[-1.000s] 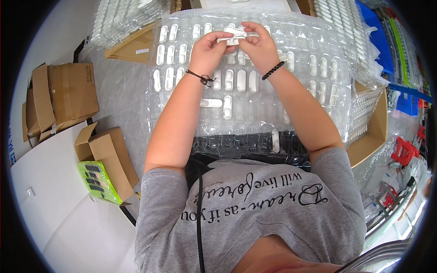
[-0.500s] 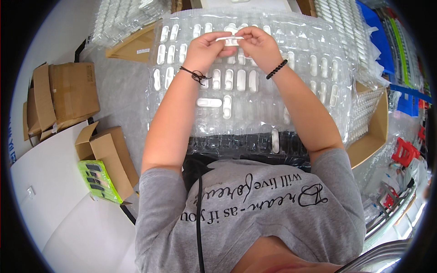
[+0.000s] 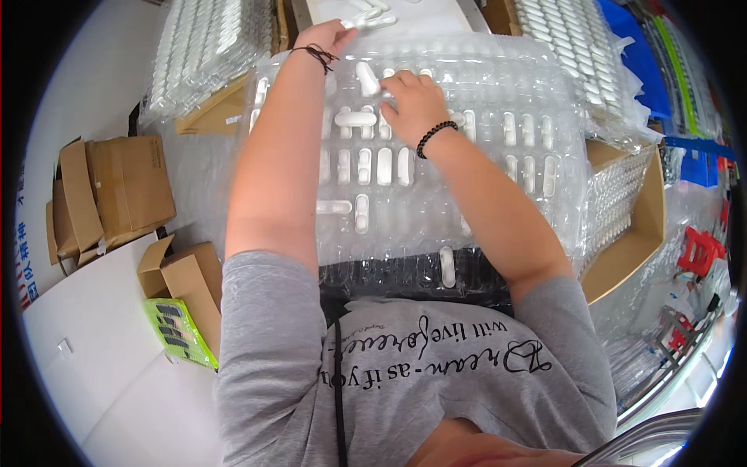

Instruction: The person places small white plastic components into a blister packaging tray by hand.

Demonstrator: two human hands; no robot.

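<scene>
My left hand point(image 3: 328, 39) reaches past the tray's far edge with its fingers curled in. Its fingertips are at a small pile of white oblong plastic parts point(image 3: 375, 22), closed on one at the near side. Over the clear plastic blister tray point(image 3: 428, 210), my right hand point(image 3: 416, 105) has its fingers apart and holds nothing. Just left of its fingertips, a white oblong part point(image 3: 367, 79) lies tilted on the tray. Another part point(image 3: 355, 117) lies crosswise over upright ones. Several similar parts sit in the tray's pockets; my forearms hide some.
Stacks of filled clear trays stand at the far left point(image 3: 206, 62) and far right point(image 3: 572, 54). An open carton point(image 3: 634, 226) holds more trays at the right. Cardboard boxes point(image 3: 128, 187) stand at the left, near a green-edged pack point(image 3: 180, 333). A black tray point(image 3: 389, 272) lies nearest me.
My hands have separated from the white part they held together. My left hand moved up and left to the pile; my right hand came nearer and opened. A part now lies tilted beside it.
</scene>
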